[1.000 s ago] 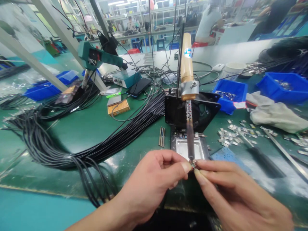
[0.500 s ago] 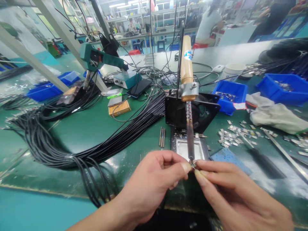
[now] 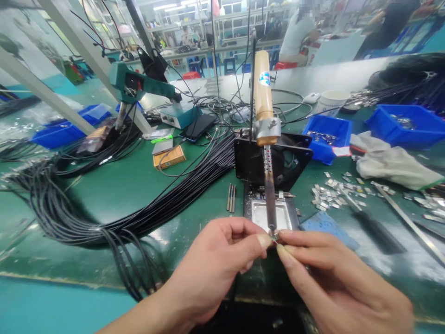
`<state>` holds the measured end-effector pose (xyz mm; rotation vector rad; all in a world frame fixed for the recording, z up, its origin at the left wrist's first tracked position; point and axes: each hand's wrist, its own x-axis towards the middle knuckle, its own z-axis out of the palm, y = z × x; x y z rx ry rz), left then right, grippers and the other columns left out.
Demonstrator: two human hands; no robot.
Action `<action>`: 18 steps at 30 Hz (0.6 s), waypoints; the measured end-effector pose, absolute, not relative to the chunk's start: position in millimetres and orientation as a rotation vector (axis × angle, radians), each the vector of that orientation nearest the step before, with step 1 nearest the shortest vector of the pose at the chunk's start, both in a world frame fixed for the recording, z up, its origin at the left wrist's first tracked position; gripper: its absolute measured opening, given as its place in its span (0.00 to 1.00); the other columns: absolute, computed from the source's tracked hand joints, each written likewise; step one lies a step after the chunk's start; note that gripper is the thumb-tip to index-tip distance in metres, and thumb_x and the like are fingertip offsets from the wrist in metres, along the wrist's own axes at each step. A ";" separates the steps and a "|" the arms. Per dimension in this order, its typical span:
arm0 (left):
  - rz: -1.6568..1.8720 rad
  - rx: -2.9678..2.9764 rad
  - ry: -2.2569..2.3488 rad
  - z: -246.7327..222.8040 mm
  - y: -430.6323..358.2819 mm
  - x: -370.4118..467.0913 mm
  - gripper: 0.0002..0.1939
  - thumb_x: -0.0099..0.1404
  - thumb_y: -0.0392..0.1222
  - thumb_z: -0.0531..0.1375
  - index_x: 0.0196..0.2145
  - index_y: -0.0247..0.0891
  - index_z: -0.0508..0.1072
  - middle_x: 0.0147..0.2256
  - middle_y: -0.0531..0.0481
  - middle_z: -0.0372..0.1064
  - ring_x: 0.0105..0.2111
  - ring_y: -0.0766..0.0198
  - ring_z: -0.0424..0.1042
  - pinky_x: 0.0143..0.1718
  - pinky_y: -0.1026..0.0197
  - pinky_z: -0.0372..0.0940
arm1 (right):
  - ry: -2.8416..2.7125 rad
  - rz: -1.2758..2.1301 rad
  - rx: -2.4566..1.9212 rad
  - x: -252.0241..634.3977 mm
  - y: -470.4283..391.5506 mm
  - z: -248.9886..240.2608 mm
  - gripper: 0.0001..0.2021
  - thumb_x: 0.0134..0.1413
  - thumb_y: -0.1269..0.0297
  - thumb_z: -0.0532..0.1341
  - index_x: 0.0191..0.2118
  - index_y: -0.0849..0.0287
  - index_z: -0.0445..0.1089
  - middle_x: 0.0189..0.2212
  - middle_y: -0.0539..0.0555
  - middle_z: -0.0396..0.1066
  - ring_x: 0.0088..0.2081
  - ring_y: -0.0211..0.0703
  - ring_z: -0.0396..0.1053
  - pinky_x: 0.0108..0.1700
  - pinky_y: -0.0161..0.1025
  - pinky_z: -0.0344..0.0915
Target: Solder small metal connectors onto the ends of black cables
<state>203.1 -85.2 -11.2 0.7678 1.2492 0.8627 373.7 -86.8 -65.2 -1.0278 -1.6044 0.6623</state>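
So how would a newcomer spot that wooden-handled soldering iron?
On the green-topped workbench, find the square black fan. In front of it, a silver metal clamp holds the wooden-handled soldering iron nearly upright, tip downward. Its pale wooden handle sets it apart from the green pistol-shaped tool further left.

Between four and five o'clock from the view's centre, the tiny part (image 3: 276, 237) in the fingers (image 3: 295, 238) of the left hand (image 3: 217, 255) and right hand (image 3: 325, 264) is mostly covered, its shape unclear; whether the soldering iron (image 3: 270, 199) touches it cannot be told. The left hand hides part of the metal tray (image 3: 254, 209). The bottom edge cuts off the left forearm (image 3: 153, 308) at seven o'clock and a dim shape (image 3: 257, 320) at six. At three, a blue bin (image 3: 410, 126) runs out of view; at one, a person (image 3: 294, 41) is blurred.
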 end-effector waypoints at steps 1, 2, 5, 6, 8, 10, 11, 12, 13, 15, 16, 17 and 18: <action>0.865 0.765 1.252 -11.5 -85.8 203.2 0.09 0.63 0.42 0.65 0.30 0.33 0.75 0.26 0.53 0.63 0.27 0.68 0.54 0.30 0.61 0.49 | -1.599 0.668 -1.031 373.5 -86.9 -64.9 0.07 0.56 0.73 0.68 0.34 0.53 0.77 0.39 0.46 0.80 0.37 0.34 0.79 0.42 0.28 0.75; 0.865 0.763 1.252 -11.8 -86.4 203.3 0.09 0.63 0.43 0.65 0.31 0.33 0.75 0.26 0.53 0.64 0.26 0.68 0.54 0.30 0.61 0.49 | -1.598 0.670 -1.027 373.3 -86.8 -64.9 0.06 0.56 0.73 0.68 0.34 0.53 0.77 0.38 0.47 0.80 0.37 0.34 0.79 0.42 0.27 0.75; 0.872 0.764 1.252 -12.5 -87.8 204.0 0.10 0.63 0.43 0.65 0.31 0.32 0.75 0.26 0.53 0.65 0.27 0.68 0.55 0.30 0.61 0.51 | -1.604 0.670 -1.005 373.8 -86.0 -66.4 0.06 0.56 0.73 0.68 0.34 0.53 0.77 0.38 0.47 0.79 0.37 0.34 0.79 0.40 0.27 0.75; 0.878 0.765 1.250 -12.8 -87.9 204.2 0.10 0.63 0.43 0.65 0.31 0.32 0.75 0.27 0.52 0.65 0.27 0.68 0.55 0.30 0.61 0.51 | -1.609 0.666 -1.002 374.2 -85.7 -67.1 0.06 0.55 0.73 0.68 0.34 0.53 0.77 0.38 0.48 0.79 0.36 0.35 0.79 0.39 0.28 0.75; 0.886 0.761 1.249 -13.3 -87.6 204.6 0.10 0.63 0.43 0.65 0.31 0.32 0.75 0.27 0.52 0.65 0.27 0.68 0.55 0.30 0.62 0.51 | -1.613 0.659 -0.998 375.0 -85.2 -68.0 0.06 0.55 0.74 0.68 0.34 0.54 0.77 0.38 0.49 0.79 0.36 0.36 0.79 0.38 0.29 0.76; 0.895 0.756 1.246 -13.7 -87.1 204.8 0.10 0.63 0.43 0.66 0.30 0.33 0.75 0.27 0.52 0.65 0.27 0.68 0.56 0.30 0.62 0.52 | -1.613 0.658 -1.005 375.4 -85.0 -68.1 0.06 0.55 0.73 0.68 0.34 0.54 0.77 0.38 0.50 0.79 0.36 0.38 0.79 0.38 0.30 0.76; 0.895 0.755 1.244 -13.8 -86.9 204.8 0.10 0.63 0.43 0.66 0.30 0.33 0.75 0.26 0.52 0.65 0.27 0.68 0.56 0.30 0.62 0.52 | -1.609 0.656 -1.013 375.5 -84.8 -67.9 0.06 0.55 0.73 0.68 0.34 0.54 0.77 0.38 0.50 0.79 0.36 0.38 0.79 0.38 0.30 0.76; 0.895 0.751 1.242 -13.9 -86.9 204.7 0.10 0.63 0.43 0.66 0.30 0.33 0.75 0.26 0.53 0.65 0.27 0.68 0.56 0.30 0.62 0.52 | -1.609 0.650 -1.012 375.3 -84.6 -67.6 0.06 0.55 0.73 0.68 0.34 0.53 0.77 0.38 0.50 0.79 0.36 0.37 0.79 0.38 0.30 0.76; 0.893 0.749 1.239 -13.9 -86.9 204.6 0.10 0.63 0.43 0.66 0.30 0.33 0.75 0.26 0.53 0.65 0.26 0.68 0.56 0.30 0.62 0.52 | -1.617 0.642 -1.006 375.1 -84.3 -67.3 0.05 0.55 0.73 0.68 0.34 0.53 0.77 0.37 0.49 0.79 0.36 0.37 0.79 0.38 0.29 0.76; 0.891 0.749 1.244 -13.8 -87.3 204.5 0.10 0.63 0.43 0.66 0.30 0.33 0.75 0.26 0.53 0.65 0.26 0.68 0.55 0.29 0.63 0.51 | -1.639 0.624 -1.007 374.5 -83.6 -66.7 0.06 0.56 0.73 0.68 0.33 0.53 0.77 0.37 0.49 0.79 0.36 0.36 0.79 0.39 0.29 0.75; 0.894 0.749 1.246 -13.7 -87.4 204.4 0.10 0.63 0.43 0.66 0.30 0.33 0.75 0.26 0.53 0.65 0.26 0.68 0.55 0.29 0.63 0.51 | -1.644 0.621 -1.009 374.2 -83.3 -66.5 0.05 0.56 0.72 0.68 0.33 0.53 0.77 0.37 0.48 0.79 0.36 0.36 0.79 0.39 0.28 0.75; 0.896 0.751 1.246 -13.6 -87.6 204.4 0.10 0.63 0.43 0.66 0.30 0.33 0.76 0.26 0.53 0.65 0.26 0.68 0.55 0.29 0.63 0.51 | -1.645 0.621 -1.013 374.0 -83.2 -66.4 0.05 0.56 0.72 0.68 0.34 0.53 0.77 0.37 0.48 0.79 0.36 0.36 0.79 0.39 0.28 0.75; 0.896 0.753 1.247 -13.6 -87.6 204.4 0.09 0.63 0.43 0.66 0.30 0.33 0.76 0.26 0.53 0.65 0.26 0.68 0.56 0.29 0.63 0.51 | -1.642 0.621 -1.017 374.0 -83.2 -66.4 0.05 0.56 0.72 0.68 0.34 0.53 0.77 0.37 0.48 0.79 0.36 0.36 0.79 0.39 0.28 0.75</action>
